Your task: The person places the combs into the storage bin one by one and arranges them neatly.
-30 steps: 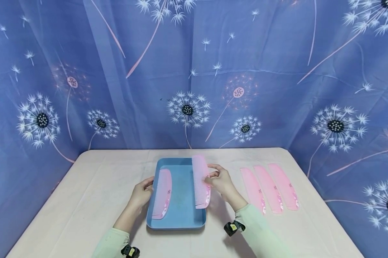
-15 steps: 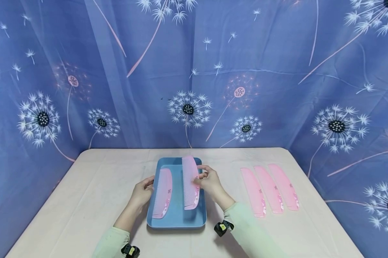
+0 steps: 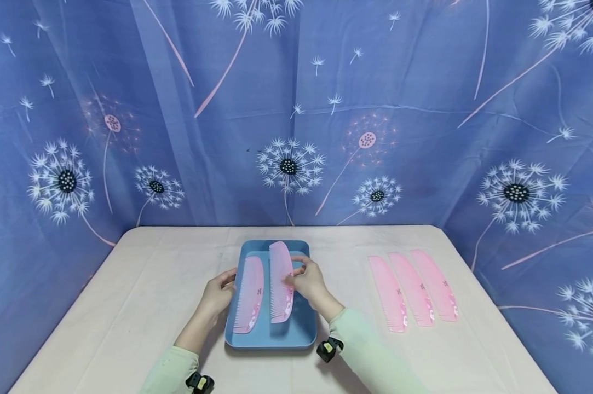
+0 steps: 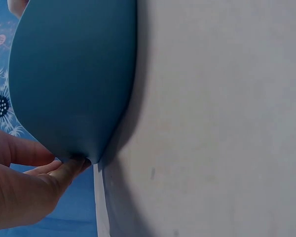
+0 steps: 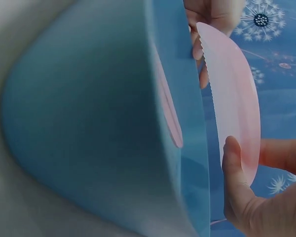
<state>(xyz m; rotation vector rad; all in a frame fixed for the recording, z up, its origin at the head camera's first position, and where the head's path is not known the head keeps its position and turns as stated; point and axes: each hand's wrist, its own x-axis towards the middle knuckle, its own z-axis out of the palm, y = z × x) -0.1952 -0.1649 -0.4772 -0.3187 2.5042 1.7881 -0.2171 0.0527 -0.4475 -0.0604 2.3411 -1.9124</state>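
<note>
A blue tray stands on the table, its left rim pinched between the thumb and fingers of my left hand. In the left wrist view, the thumb lies against the outer wall of the tray. My right hand pinches a pink comb by its spine and holds it over the middle of the tray, teeth facing left. The right wrist view shows the held comb raised above the rim. Another pink comb lies inside along the tray's left side, teeth also facing left.
Right of the tray, three more pink combs lie slanted side by side on the table: a left one, a middle one and a right one. A blue dandelion-print curtain hangs behind the pale tabletop.
My right hand has carried its comb leftward, from the tray's right rim to over the middle, near the comb inside. My left hand stays at the left rim.
</note>
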